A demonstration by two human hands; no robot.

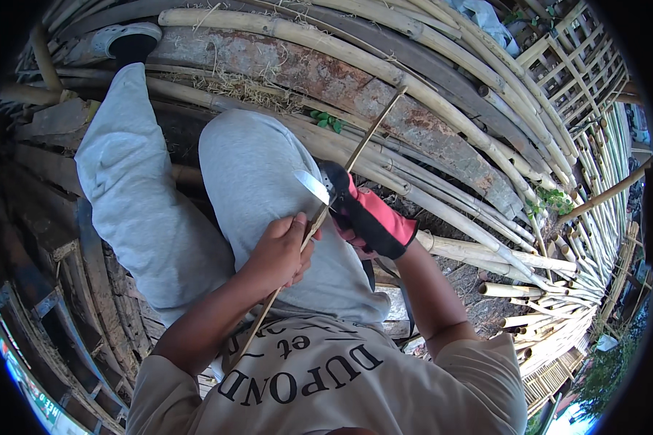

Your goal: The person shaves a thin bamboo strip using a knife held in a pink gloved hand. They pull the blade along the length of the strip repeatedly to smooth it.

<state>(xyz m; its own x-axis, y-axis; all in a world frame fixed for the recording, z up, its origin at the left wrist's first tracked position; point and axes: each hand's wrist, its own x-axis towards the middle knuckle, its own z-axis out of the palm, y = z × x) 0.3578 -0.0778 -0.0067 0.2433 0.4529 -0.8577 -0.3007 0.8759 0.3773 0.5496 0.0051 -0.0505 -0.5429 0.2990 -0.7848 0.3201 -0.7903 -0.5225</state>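
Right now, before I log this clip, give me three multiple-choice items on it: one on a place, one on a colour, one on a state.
1. Where does the knife blade meet the bamboo strip?
A. over the person's right knee
B. on the ground
C. on the lattice panel

2. What colours is the glove on the right hand?
A. white and blue
B. pink and black
C. green

3. How is the left hand?
A. open and empty
B. gloved
C. bare, closed on the strip

Key: 1 A, blade and strip cross above the grey trouser knee. 2 B, pink back, black cuff and fingers. 3 C, bare fingers pinch the strip.
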